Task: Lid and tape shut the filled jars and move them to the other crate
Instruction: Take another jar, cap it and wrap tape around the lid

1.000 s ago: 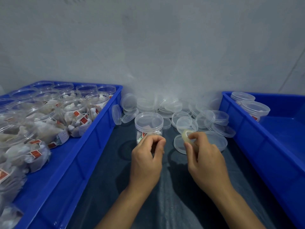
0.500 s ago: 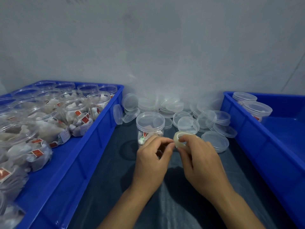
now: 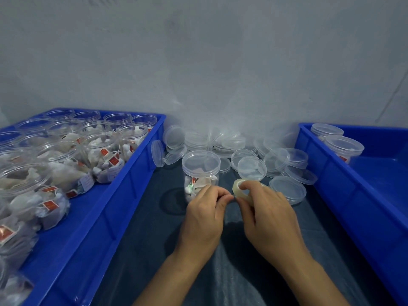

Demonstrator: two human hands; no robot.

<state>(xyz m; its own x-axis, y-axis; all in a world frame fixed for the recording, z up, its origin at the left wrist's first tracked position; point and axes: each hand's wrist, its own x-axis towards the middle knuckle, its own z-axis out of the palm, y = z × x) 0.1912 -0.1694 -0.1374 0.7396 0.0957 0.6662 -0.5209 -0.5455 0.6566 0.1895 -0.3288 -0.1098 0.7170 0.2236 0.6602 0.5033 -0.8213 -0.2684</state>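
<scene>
With the lidded jar [image 3: 201,171] standing on the desk [image 3: 141,217] between the crates, the taping step is underway: the right hand [image 3: 265,215] grips the tape roll [image 3: 242,191] while the left hand [image 3: 205,215] pinches at its free end, which next needs peeling and drawing to the lid seam.

Single head-worn wide-angle view, looking forward and down at close range over the dark work surface [image 3: 141,250], facing the grey wall [image 3: 198,62]; edges curve.

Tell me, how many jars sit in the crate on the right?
2: one lidded jar at the right crate's far corner, another just nearer; more may lie out of frame.
</scene>
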